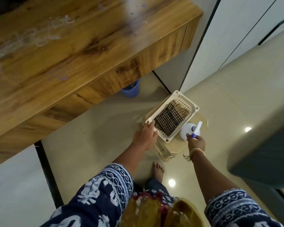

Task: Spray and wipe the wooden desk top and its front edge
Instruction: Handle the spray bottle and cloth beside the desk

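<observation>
Left hand (pixel 145 135) rests open-fingered on the basket (pixel 193 104) rim, empty. Checked cloth (pixel 170 119) lies inside, at its 1 o'clock, long axis 1–7. Right hand (pixel 196 143) grips the spray bottle (pixel 189 132). Desk (pixel 72 51), foam-streaked, sits at 11 o'clock.

We see a dim, warm indoor scene. Two ceiling lights glare as bright spots on the glossy floor (pixel 203 89). The wide lens bends the desk (pixel 69 51) and wall lines, and the desk's far corner looks soft, perhaps from motion blur.
</observation>
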`<action>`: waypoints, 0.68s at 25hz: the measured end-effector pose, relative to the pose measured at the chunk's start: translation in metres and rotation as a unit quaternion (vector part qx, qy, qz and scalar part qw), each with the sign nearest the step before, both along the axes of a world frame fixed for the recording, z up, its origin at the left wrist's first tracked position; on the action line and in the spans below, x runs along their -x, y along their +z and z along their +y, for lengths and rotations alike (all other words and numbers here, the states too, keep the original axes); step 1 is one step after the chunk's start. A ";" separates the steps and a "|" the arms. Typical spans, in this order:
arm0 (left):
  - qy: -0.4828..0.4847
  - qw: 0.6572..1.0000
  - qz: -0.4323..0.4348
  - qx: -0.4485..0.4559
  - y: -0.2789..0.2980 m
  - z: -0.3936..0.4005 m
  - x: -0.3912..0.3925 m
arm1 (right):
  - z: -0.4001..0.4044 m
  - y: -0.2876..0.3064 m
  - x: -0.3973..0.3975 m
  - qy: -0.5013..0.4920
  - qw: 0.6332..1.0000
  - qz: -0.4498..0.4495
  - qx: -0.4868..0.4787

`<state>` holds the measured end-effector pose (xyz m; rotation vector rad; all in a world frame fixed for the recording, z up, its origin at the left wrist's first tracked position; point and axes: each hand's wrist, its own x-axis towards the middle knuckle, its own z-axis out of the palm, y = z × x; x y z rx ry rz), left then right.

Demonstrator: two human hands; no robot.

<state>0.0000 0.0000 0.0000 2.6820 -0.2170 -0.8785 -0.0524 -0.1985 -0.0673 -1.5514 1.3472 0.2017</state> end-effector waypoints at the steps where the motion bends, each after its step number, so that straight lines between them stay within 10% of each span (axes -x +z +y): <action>1: -0.002 1.000 0.001 -0.004 0.000 -0.002 0.000 | 0.002 0.002 -0.002 0.008 1.000 -0.007 0.008; 9: 0.011 1.000 -0.004 0.014 0.011 -0.010 0.003 | -0.001 0.029 -0.005 0.062 0.992 -0.093 0.065; 17: 0.119 0.969 0.128 0.175 0.047 -0.013 -0.011 | 0.021 0.128 -0.047 0.100 0.961 -0.190 -0.174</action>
